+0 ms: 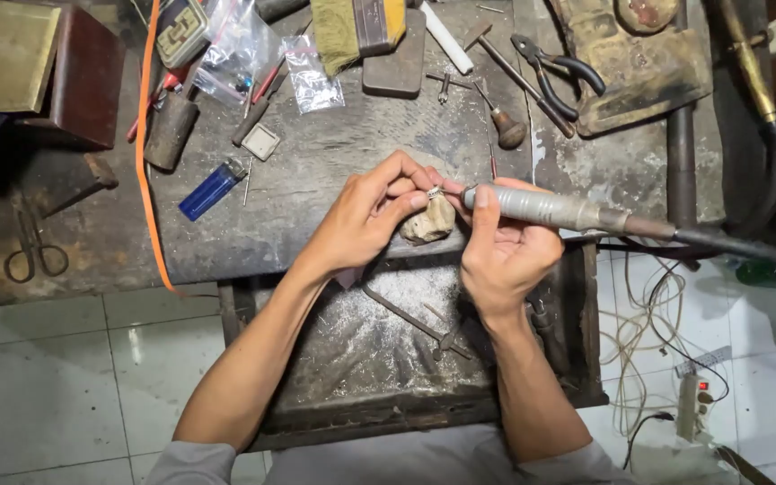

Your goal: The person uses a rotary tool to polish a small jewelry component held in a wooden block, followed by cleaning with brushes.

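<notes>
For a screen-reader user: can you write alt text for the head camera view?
Seen from above, a left hand pinches a small ring on a worn peg while the right hand holds a grey rotary handpiece to it. Pliers, scissors and a blue lighter lie around the workbench.

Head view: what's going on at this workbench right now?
A person sits at a worn workbench. The left hand pinches a small ring against a pale block at the bench edge. The right hand grips a grey rotary tool, its tip at the ring. Below the hands, an open drawer is dusted with metal filings. A blue lighter, pliers and scissors lie untouched on the bench.
</notes>
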